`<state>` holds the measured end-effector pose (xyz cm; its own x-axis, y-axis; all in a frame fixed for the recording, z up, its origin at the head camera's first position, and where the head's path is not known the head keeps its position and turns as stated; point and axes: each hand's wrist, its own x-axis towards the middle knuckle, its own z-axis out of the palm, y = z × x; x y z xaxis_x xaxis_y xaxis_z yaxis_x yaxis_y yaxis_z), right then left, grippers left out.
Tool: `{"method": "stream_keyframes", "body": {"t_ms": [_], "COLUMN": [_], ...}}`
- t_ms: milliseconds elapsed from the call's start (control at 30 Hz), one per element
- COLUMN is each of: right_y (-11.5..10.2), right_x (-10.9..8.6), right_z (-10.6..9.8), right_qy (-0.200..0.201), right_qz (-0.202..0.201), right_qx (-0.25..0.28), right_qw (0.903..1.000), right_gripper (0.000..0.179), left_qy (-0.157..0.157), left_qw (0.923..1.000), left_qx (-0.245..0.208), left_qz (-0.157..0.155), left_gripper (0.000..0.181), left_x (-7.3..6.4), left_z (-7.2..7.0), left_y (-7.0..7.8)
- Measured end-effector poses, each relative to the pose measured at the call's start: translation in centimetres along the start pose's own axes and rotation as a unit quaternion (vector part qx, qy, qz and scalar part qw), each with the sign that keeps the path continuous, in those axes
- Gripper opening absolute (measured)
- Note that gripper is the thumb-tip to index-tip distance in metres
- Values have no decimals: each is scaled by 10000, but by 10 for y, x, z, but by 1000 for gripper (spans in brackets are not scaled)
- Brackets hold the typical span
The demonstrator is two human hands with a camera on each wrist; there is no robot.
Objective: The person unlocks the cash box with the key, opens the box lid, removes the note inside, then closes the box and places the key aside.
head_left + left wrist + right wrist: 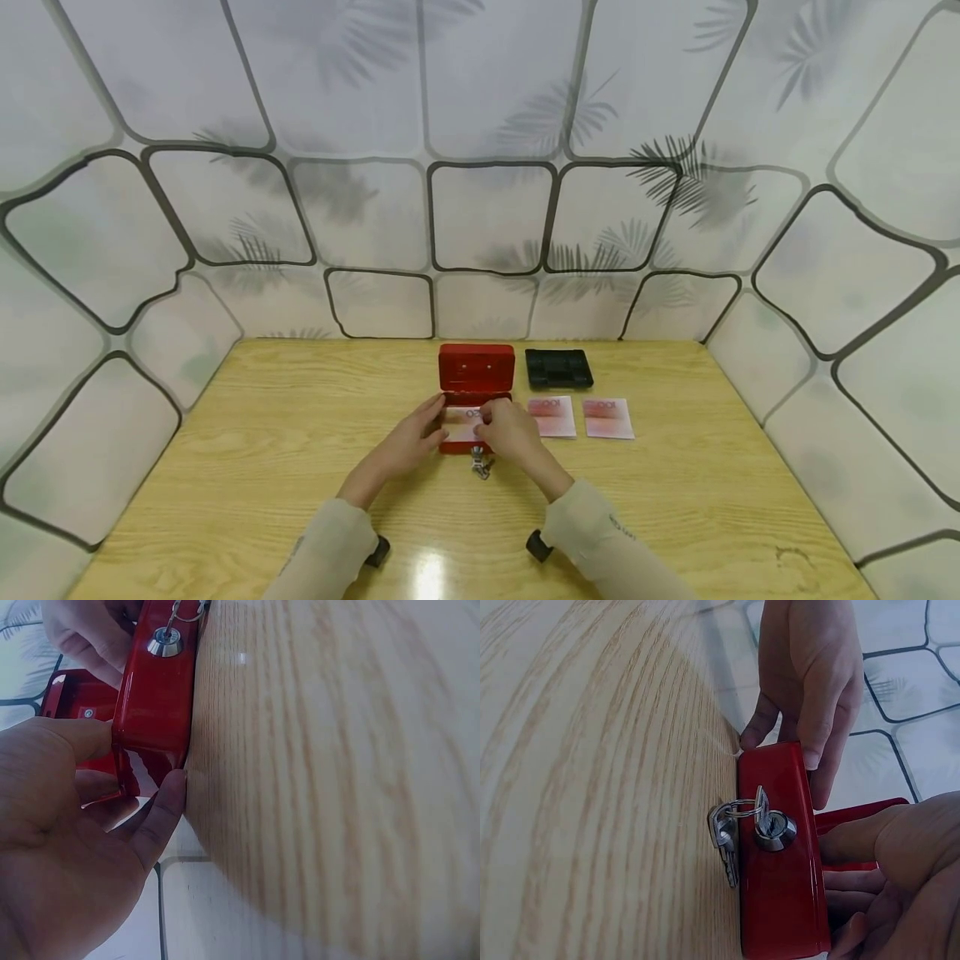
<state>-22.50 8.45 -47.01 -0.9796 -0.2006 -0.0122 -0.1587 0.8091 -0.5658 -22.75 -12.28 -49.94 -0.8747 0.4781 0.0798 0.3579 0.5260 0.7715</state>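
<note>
Pale sleeves [609,533]: nearest, one at each side, the person's arms reaching away over a wooden bench [262,433].
Keys [726,829]: on a ring at the near wall of a red box [784,907], one of them standing in the lock [778,832]; best left untouched, since a snag could tug the box round.
Red box: flat on the bench, at the middle and toward the far side, its opening facing up.
Left grip [411,435]: partly closed on the box's left end, one digit at the rim and another low on the outside, close to the bench. A sound brace; light, even pressure should stop any sliding.
Right grip [512,429]: fingers curled down inside the right part of the box, finger and thumb a little apart on a pink banknote [459,423]. Whether they pinch it or merely press it, I cannot tell.
Pink banknote: inside the box, face up. The step seems to be settling it; working it by the edges and smoothing it flat would suit thin paper.
Two pink notes [552,417]: on the bench to the right of the box, side by side with a gap between; the right wrist should pass above the left one without brushing it.
Lid [476,368]: raised at the box's far side; knuckles should avoid it.
Black tray [558,369]: right of the lid, beyond the two notes.
Patterned cloth [487,212]: farthest, behind everything.
</note>
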Motion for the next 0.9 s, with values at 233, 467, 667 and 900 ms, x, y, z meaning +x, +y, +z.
{"method": "stream_keyframes", "body": {"t_ms": [233, 467, 667, 900], "right_y": [0, -2, 0, 4], "right_x": [-1, -4, -4, -4], "right_z": [0, -1, -1, -1], "right_qy": [267, 274, 664, 638], "right_qz": [-186, -219, 61, 151], "right_qx": [148, 365, 905, 682], "right_qw": [9994, 9987, 9937, 9955], "right_gripper": [11, 14, 20, 7], "left_qy": [32, 31, 73, 19], "left_qw": [10000, 9999, 10000, 10000], "left_qx": [65, -32, -53, -24], "left_qz": [68, 97, 36, -46], "left_gripper": [61, 61, 60, 61], "left_x": [0, 0, 0, 0], "left_z": [-1, -1, 0, 0], "left_y": [0, 0, 0, 0]}}
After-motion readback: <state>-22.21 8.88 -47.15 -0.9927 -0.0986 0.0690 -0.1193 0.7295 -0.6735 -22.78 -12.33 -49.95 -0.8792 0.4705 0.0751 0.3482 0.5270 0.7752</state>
